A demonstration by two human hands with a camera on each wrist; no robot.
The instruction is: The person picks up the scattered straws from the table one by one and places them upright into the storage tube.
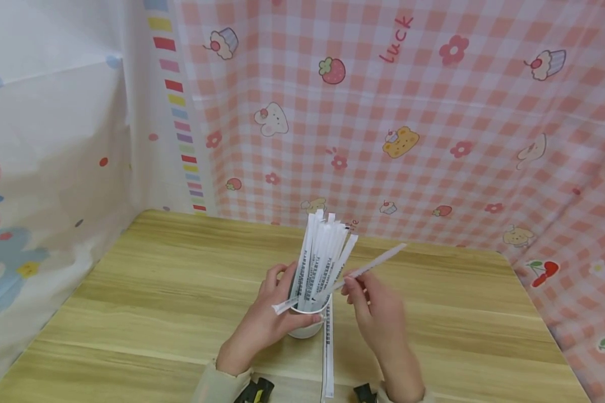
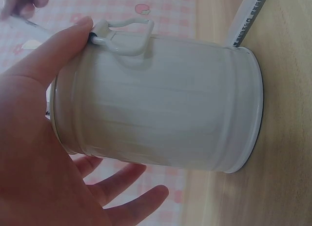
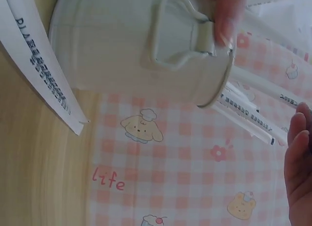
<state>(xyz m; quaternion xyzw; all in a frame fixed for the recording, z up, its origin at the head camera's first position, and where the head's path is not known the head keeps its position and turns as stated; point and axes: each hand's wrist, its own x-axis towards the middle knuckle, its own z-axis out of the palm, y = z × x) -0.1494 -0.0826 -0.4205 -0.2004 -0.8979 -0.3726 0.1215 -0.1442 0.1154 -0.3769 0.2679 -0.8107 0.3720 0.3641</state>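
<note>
My left hand (image 1: 262, 319) holds a white metal pail (image 2: 161, 99) near its rim, thumb by the wire handle (image 2: 129, 38) and fingers round the far side. Many paper-wrapped straws (image 1: 322, 263) stand in the pail, their tops fanned above the rim. My right hand (image 1: 380, 313) pinches one wrapped straw (image 1: 383, 258) between thumb and fingers to the right of the bunch. That straw slants down left toward the pail's mouth. A straw end (image 1: 284, 305) juts over the left rim. In the right wrist view, my right fingers (image 3: 298, 143) show at the right edge.
On the wooden table (image 1: 156, 313), wrapped straws (image 1: 329, 358) lie beside the pail, pointing toward the front edge. Behind the table hangs a pink checked cloth (image 1: 363, 101), and a white printed cloth (image 1: 55, 140) hangs on the left.
</note>
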